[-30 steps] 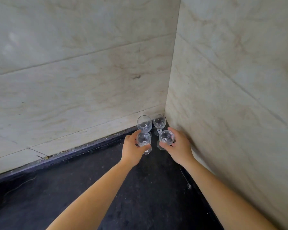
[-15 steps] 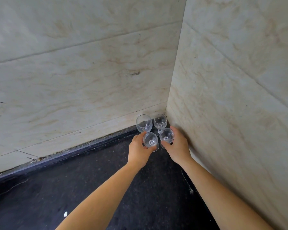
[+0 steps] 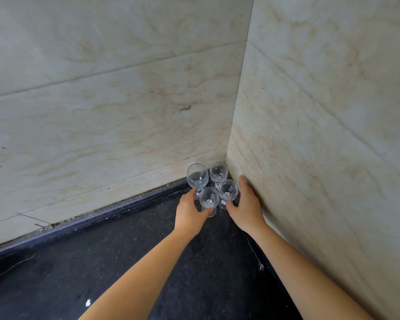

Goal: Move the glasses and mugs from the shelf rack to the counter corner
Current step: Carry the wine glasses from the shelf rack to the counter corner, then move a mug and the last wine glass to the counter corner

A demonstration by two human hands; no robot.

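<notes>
1. My left hand (image 3: 191, 212) is curled loosely around the near-left glass (image 3: 208, 199), thumb toward its foot and fingers behind the stem; I can't tell whether I grip it firmly or only steady it
2. My right hand (image 3: 246, 205) is half open beside the near-right glass (image 3: 228, 192), thumb at its base, fingers stretched up along the right wall (image 3: 321, 135); whether it has real hold of the glass is unclear
3. Both of these glasses stand upright on the dark counter (image 3: 148, 262), feet down, which I judge means I'm at the setting-down point
4. Two more stemmed glasses are behind them: the far-left glass (image 3: 197, 175) by the back wall (image 3: 102, 112) and the far-right glass (image 3: 218, 172) tucked into the very corner
5. I keep the four packed close, bowls nearly touching, so that the corner holds them and the open counter is left for what's to come
6. I hold low, near stems and feet, probably to avoid knocking the bowls together
7. No mugs and no shelf rack are in view, so I reckon the job is only partly done
8. Nothing readable: the glasses are plain and clear, the marble-patterned tiles carry no brand or lettering
</notes>
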